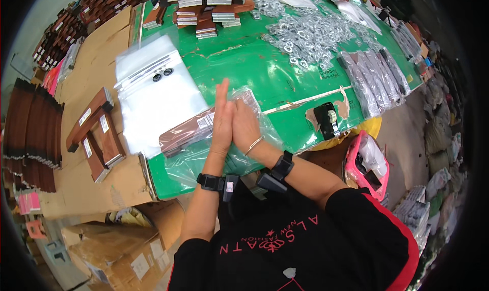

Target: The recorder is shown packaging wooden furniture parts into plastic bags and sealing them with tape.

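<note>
A brown wooden piece with a white label lies in a clear plastic bag (191, 163) near the front edge of the green table. My left hand (222, 119) rests edge-on over the middle of the bagged wooden piece (183, 136), its fingers stretched out and pointing away from me. Close against it, my right hand (245, 123) touches the bag from the right, back of the hand showing; its fingers are mostly hidden behind my left hand. To the left lies a stack of clear flat bags (158, 105) with two small dark rings on top.
Wooden pieces (97, 133) with labels lie on cardboard (122, 186) at left; more are stacked at the back (214, 6). Loose metal fittings (310, 36) are heaped at the back right. Bagged parts (372, 79), a black tape dispenser (327, 120) and a pink basket (374, 191) are at right.
</note>
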Demonstrator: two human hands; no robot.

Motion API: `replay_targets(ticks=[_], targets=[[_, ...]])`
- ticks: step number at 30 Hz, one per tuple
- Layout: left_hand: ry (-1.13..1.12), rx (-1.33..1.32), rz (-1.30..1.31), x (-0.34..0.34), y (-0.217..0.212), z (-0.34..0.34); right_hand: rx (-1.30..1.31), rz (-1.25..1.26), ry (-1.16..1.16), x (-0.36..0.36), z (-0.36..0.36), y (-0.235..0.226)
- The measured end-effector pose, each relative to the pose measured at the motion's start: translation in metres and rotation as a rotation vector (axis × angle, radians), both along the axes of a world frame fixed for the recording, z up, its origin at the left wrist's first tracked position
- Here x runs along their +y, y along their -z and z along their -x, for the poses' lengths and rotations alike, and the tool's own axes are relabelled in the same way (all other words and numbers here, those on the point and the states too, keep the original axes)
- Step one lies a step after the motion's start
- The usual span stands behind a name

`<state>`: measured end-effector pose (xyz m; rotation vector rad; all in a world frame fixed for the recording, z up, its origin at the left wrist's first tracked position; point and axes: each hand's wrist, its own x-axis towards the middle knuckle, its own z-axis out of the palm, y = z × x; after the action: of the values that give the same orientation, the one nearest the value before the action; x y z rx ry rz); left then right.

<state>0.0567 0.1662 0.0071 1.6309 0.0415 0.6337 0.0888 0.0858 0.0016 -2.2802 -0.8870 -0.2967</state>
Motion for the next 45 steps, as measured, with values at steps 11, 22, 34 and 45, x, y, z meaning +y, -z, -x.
replay_targets(ticks=[11, 22, 34, 45], targets=[[-0.072, 0.152, -0.457, 0.043, 0.005, 0.017, -0.103, -0.040, -0.075, -0.018, 0.052, -0.008], [-0.104, 0.093, -0.555, 0.037, -0.005, 0.019, 0.734, -0.897, -0.065, -0.142, -0.049, -0.070], [-0.105, 0.139, -0.620, 0.032, -0.005, 0.019, 0.054, 0.140, -0.648, -0.111, 0.050, 0.011], [-0.061, 0.108, -0.788, 0.041, -0.001, 0.017, 0.382, -0.430, -0.431, -0.093, -0.041, -0.005]])
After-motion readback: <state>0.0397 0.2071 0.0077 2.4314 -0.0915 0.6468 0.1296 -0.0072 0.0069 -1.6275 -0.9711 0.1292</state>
